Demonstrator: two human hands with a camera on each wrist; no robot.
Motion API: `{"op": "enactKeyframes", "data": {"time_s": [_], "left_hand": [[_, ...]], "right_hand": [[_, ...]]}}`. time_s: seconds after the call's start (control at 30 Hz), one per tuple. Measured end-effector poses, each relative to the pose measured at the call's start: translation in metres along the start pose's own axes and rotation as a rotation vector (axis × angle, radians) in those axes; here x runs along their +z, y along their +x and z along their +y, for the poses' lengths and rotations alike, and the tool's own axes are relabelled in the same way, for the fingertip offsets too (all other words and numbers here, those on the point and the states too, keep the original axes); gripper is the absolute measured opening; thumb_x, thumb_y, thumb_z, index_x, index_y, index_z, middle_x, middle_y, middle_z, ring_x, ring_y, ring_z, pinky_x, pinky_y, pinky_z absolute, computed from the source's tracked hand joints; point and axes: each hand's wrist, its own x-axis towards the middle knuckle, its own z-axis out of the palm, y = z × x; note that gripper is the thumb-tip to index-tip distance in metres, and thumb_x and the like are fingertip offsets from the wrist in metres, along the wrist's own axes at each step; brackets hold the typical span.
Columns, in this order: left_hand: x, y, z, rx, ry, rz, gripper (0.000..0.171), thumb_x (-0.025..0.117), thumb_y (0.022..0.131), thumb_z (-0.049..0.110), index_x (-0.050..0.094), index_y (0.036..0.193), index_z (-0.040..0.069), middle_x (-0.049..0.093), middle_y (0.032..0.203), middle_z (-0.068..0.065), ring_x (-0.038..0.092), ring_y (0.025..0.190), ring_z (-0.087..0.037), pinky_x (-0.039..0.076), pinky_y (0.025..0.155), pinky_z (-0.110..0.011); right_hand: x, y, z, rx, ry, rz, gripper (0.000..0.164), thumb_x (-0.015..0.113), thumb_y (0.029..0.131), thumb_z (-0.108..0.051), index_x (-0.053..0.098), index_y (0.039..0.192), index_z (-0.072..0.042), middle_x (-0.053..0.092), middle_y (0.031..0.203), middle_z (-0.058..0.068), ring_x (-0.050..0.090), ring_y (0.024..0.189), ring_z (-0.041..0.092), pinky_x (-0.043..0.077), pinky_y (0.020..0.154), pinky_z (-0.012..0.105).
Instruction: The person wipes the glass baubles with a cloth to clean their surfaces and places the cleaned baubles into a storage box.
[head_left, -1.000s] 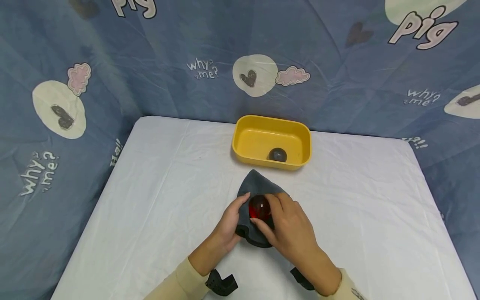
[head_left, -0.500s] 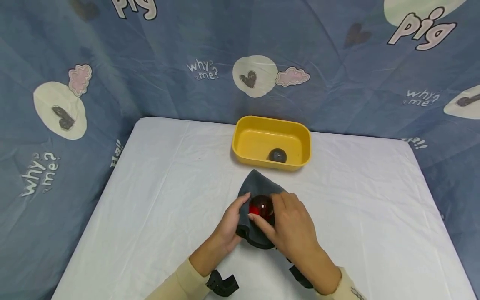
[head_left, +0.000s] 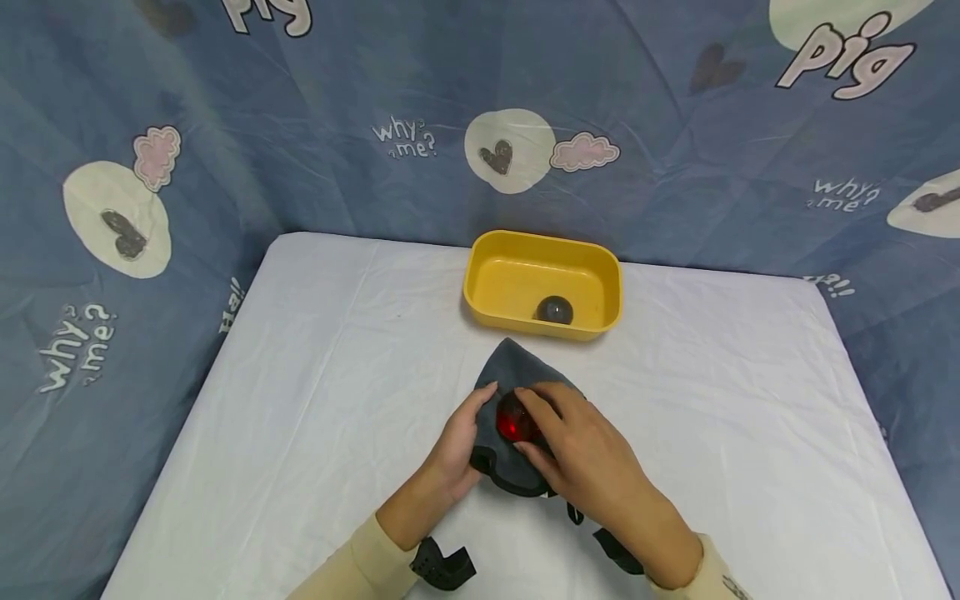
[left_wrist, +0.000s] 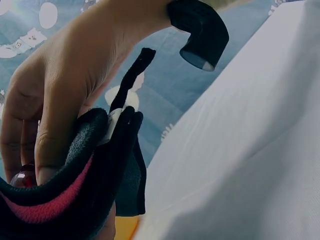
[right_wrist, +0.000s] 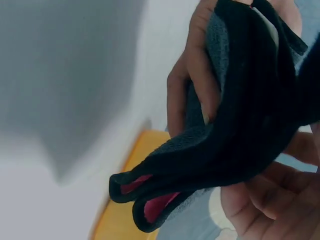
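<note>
A clear red ball point(head_left: 514, 421) lies against a folded dark grey cloth point(head_left: 512, 364) with black edging. My left hand point(head_left: 450, 454) grips the cloth at its left side, thumb on top. From the right, my right hand point(head_left: 588, 442) holds the ball between thumb and fingers, over the cloth. In the left wrist view the ball point(left_wrist: 24, 178) shows only in part, behind the fleecy cloth edge, where a pink layer appears inside the fold. The right wrist view has the cloth point(right_wrist: 235, 125) across it, hiding the ball.
Behind the hands stands a yellow tray point(head_left: 517, 320) with a dark grey ball point(head_left: 555, 310) in it. A white sheet point(head_left: 337, 400) covers the table. Blue printed fabric point(head_left: 360, 192) hangs along the back and sides. Black camera mounts point(head_left: 444, 568) sit at the wrists.
The right hand has shifted its fingers on the red ball, first right, then left over its top. The right wrist has swung slightly right. The left hand stays in place.
</note>
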Motion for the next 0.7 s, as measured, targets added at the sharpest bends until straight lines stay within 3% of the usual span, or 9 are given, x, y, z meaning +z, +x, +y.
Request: {"op": "enactKeyframes", "data": {"time_s": [0.27, 0.53, 0.6, 0.7], "left_hand": [[0.002, 0.0, -0.003, 0.004, 0.009, 0.026, 0.062, 0.032, 0.112, 0.042, 0.027, 0.161, 0.004, 0.035, 0.16, -0.015, 0.041, 0.141, -0.02, 0.041, 0.112, -0.029], [0.003, 0.001, -0.003, 0.0, -0.004, 0.008, 0.063, 0.033, 0.112, 0.043, 0.025, 0.162, 0.005, 0.036, 0.157, -0.015, 0.047, 0.134, -0.017, 0.045, 0.108, -0.027], [0.003, 0.0, -0.002, 0.003, -0.004, 0.007, 0.062, 0.032, 0.112, 0.042, 0.024, 0.162, 0.005, 0.036, 0.158, -0.015, 0.046, 0.136, -0.018, 0.045, 0.109, -0.028], [0.004, 0.0, 0.001, 0.011, -0.014, 0.012, 0.061, 0.033, 0.112, 0.043, 0.025, 0.161, 0.006, 0.038, 0.157, -0.014, 0.046, 0.138, -0.019, 0.045, 0.11, -0.029]], "right_hand": [[0.013, -0.002, -0.002, 0.076, -0.064, 0.111, 0.061, 0.088, 0.086, -0.041, 0.064, 0.12, 0.005, 0.062, 0.098, 0.011, 0.06, 0.082, 0.022, 0.059, 0.072, 0.035], [0.022, -0.003, -0.005, 0.188, -0.086, 0.193, 0.059, 0.073, 0.094, -0.056, 0.062, 0.101, 0.002, 0.057, 0.083, 0.008, 0.053, 0.073, 0.024, 0.051, 0.059, 0.034], [0.022, -0.004, -0.005, 0.194, -0.089, 0.181, 0.062, 0.076, 0.092, -0.056, 0.063, 0.106, 0.003, 0.059, 0.086, 0.01, 0.054, 0.076, 0.025, 0.052, 0.061, 0.035], [0.021, -0.006, -0.006, 0.179, -0.078, 0.155, 0.071, 0.084, 0.087, -0.049, 0.062, 0.127, 0.005, 0.064, 0.104, 0.015, 0.06, 0.09, 0.029, 0.058, 0.075, 0.039]]}}
